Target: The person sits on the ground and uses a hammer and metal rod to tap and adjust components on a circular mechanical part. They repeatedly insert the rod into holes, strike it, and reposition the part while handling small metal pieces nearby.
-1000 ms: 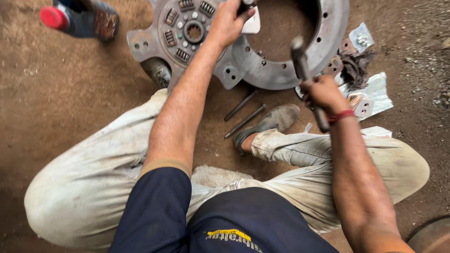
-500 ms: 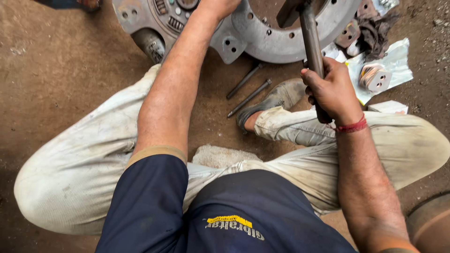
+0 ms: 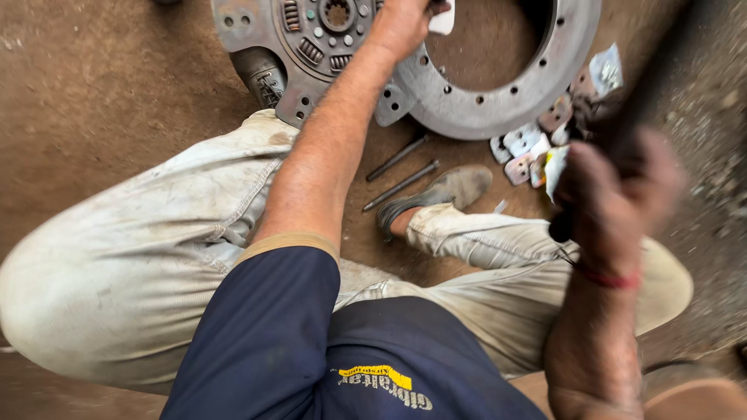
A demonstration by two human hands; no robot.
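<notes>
Clutch disc [image 3: 327, 31] lies under left hand [image 3: 401, 23]; right hand [image 3: 615, 194] grips hammer [image 3: 622, 132].

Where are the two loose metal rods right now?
In the head view, the two metal rods lie side by side on the dirt floor near centre, just below the ring-shaped metal plate and up-left of the grey shoe.

The right hand [image 3: 615, 194] and its dark tool [image 3: 622, 132] are motion-blurred; the left hand [image 3: 401, 23] is cut off.
</notes>
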